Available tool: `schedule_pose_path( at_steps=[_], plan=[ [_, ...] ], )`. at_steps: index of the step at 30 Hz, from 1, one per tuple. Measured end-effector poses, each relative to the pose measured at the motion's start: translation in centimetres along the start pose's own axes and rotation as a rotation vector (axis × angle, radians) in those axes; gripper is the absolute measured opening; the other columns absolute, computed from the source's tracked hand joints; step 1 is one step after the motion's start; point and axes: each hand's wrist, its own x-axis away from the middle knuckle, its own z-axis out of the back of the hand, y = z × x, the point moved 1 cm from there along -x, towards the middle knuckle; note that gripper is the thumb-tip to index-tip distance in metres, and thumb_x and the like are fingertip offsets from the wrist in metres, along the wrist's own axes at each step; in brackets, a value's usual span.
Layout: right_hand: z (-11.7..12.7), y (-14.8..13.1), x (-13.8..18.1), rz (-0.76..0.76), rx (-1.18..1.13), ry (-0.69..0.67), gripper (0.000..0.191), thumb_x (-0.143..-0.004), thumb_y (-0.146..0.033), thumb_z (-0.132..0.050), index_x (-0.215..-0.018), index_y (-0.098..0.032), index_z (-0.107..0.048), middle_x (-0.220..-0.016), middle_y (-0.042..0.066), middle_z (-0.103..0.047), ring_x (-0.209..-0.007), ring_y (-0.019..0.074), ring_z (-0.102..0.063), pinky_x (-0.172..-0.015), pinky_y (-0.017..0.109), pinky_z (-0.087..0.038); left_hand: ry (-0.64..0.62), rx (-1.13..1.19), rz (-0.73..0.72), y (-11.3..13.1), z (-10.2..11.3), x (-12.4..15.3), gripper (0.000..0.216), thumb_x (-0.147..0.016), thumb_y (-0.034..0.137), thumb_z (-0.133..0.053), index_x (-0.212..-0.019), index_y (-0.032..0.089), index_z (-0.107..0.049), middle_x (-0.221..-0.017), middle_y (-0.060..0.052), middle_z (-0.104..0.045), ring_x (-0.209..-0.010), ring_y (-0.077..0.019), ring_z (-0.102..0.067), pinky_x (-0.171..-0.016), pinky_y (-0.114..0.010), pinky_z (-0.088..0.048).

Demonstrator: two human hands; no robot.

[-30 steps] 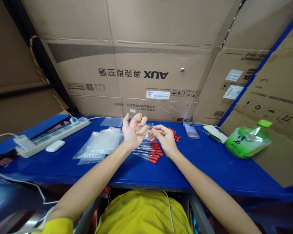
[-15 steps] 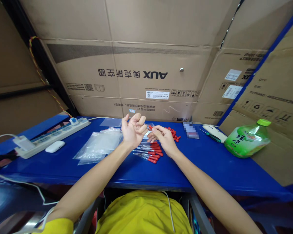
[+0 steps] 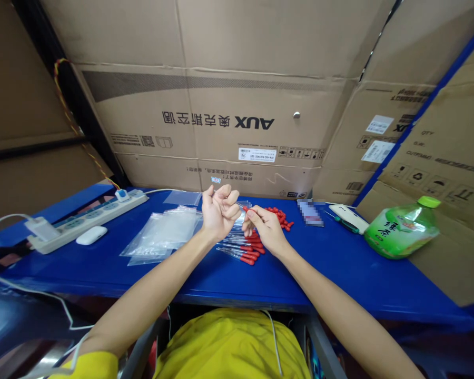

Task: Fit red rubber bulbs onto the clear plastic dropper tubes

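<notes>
Item 1: red-capped tube (image 3: 246,209), one, raised over the table between your two hands. Long axis about 10 to 4 o'clock, red end toward 4. Taking that red end as the dial's centre, with 12 pointing away from you:

Item 2: your right hand (image 3: 266,225), at 4 o'clock, nearer the red end; thumb and fingertips pinch it.

Item 3: your left hand (image 3: 221,213), at 9, palm turned up, fingers curled in, apparently around the clear end; the grip inside the curl cannot be told.

Item 4: pile of red-capped tubes (image 3: 248,248), at 6, on the table below your hands; axes roughly 9 to 3, red ends toward 3.

Item 5: loose red caps (image 3: 287,224), at 3, just past your right hand.

Item 6: clear bags (image 3: 164,231), at 8 to 9, near your left hand.

Item 7: cardboard wall (image 3: 237,89), at 12, bounding the far side.

Item 8: blue table (image 3: 316,273), broad bare stretch from 4 to 6; front edge at 6, beneath your forearms.
</notes>
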Motion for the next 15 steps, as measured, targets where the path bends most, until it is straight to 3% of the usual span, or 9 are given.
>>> schedule_pose_path(
  at_steps=[7, 15],
  plan=[
    [-0.04, -0.09, 0.10, 0.023, 0.051, 0.001, 0.042, -0.095, -0.062, -0.061, -0.082, -0.022, -0.062, -0.067, 0.000, -0.070, -0.052, 0.0146, -0.063, -0.053, 0.028, -0.052, 0.049, 0.033, 0.017, -0.19, 0.08, 0.00, 0.042, -0.105, 0.048, -0.031, -0.072, 0.022, -0.026, -0.062, 0.008, -0.023, -0.038, -0.0051, -0.010, -0.038, -0.021, -0.014],
    [-0.03, -0.06, -0.04, -0.001, 0.019, 0.001, 0.042, -0.095, -0.063, -0.059, -0.088, -0.022, -0.062, -0.070, 0.000, -0.070, -0.053, 0.0138, -0.064, -0.051, 0.027, -0.049, 0.012, 0.012, 0.019, 0.07, -0.59, 0.34, 0.046, -0.106, 0.052, -0.026, -0.073, 0.020, -0.032, -0.062, 0.007, -0.028, -0.037, -0.0052, -0.016, -0.039, -0.021, -0.017]
  ],
)
